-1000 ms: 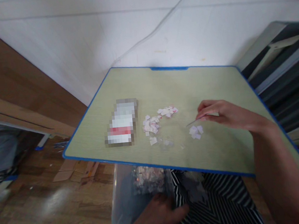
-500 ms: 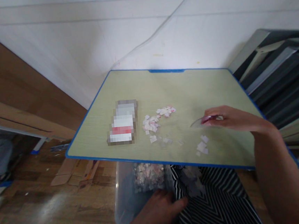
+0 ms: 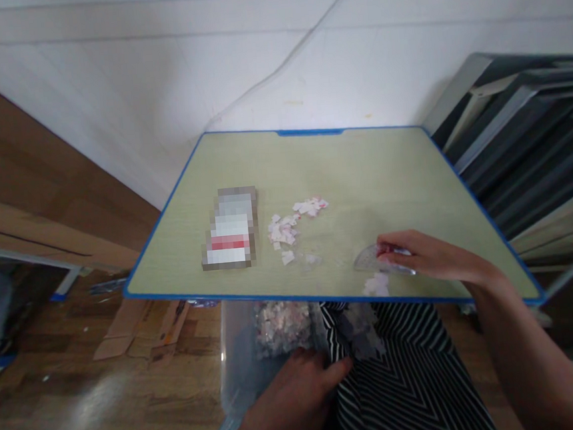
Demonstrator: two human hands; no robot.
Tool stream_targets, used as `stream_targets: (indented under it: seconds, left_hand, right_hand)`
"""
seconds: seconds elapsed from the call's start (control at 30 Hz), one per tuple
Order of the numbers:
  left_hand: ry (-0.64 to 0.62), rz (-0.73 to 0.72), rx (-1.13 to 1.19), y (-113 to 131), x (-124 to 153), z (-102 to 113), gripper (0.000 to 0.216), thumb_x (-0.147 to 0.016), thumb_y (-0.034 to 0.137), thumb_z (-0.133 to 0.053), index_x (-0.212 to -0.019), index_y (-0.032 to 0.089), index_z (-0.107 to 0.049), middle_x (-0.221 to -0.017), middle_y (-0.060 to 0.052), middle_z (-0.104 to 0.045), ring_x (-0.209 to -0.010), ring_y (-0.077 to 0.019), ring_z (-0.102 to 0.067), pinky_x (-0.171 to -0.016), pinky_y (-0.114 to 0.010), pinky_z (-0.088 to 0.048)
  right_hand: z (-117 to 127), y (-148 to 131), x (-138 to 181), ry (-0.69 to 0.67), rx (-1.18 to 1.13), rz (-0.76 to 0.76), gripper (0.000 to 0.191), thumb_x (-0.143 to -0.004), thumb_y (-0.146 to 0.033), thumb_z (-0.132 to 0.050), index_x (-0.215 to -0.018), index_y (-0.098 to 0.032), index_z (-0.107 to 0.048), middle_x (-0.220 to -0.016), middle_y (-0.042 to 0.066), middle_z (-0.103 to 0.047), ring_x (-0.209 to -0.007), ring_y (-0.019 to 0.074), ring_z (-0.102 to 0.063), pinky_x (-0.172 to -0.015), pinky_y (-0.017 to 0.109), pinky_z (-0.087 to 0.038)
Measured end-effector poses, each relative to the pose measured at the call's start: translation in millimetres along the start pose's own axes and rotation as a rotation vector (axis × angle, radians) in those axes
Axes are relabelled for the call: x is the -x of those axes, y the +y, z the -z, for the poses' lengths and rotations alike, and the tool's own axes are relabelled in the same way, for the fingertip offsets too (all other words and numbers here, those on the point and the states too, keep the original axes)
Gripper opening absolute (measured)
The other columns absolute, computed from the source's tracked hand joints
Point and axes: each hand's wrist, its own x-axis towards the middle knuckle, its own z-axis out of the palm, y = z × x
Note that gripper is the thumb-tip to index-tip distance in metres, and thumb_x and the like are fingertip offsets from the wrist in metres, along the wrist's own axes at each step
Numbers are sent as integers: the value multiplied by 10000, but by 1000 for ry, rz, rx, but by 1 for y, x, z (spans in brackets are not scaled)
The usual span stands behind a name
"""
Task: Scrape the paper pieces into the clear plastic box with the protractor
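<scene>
My right hand [image 3: 427, 253] pinches a clear, half-round protractor [image 3: 365, 259], tilted with its curved edge toward the tabletop. Just below it lies a small cluster of white paper pieces [image 3: 376, 283], close to the near edge. Two larger heaps of pink-and-white paper bits [image 3: 284, 230] sit left of the protractor, with a few thin scraps below them. Under the table edge, my left hand [image 3: 306, 387] is closed at the side of a clear plastic bin [image 3: 238, 353], its thumb over the edge of a striped black-and-white cloth [image 3: 410, 365]. The left fingertips are partly hidden.
The green folding table [image 3: 362, 161] has a blue rim and stands against a white wall. A blurred-out phone-like object [image 3: 230, 226] lies on its left. The bin holds many small pieces [image 3: 282, 326]. Dark panels [image 3: 529, 127] lean at right; cardboard [image 3: 131, 332] lies on the floor.
My right hand has brought the protractor down and nearer the front edge, beside the loose papers, which now sit closer together. My left hand stays by the bin. The view has shifted slightly.
</scene>
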Motion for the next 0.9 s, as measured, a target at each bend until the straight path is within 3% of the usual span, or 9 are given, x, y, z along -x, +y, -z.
stream_targets:
  seconds: [0.6,0.83,0.9]
  left_hand:
    - [0,14,21,1,0,3,550,-815,57,-510,-1324,241,-412,-985,-87,-586,-896,-291,-577,-759,-383,-464]
    - [3,20,10,1,1,0,545,-805,65,-517,-1306,257,-422,-991,-65,-593,-896,-271,-581,-763,-354,-470]
    - [9,23,-1,0,1,-1,541,-811,71,-524,-1307,263,-423,-985,-59,-595,-894,-268,-582,-764,-351,-473]
  right_hand:
    - [-18,-21,24,-33,-14,-5,340,-923,-434,-412,-703,-198,-517,-686,19,-583,-667,172,-553,-604,293,-389]
    - [-12,-35,31,-86,-61,73,323,-928,-430,-425,-746,-200,-562,-731,28,-620,-715,180,-584,-670,306,-423]
    - [-10,-32,28,-42,-68,48,329,-924,-440,-417,-754,-201,-567,-729,27,-617,-709,177,-579,-664,302,-424]
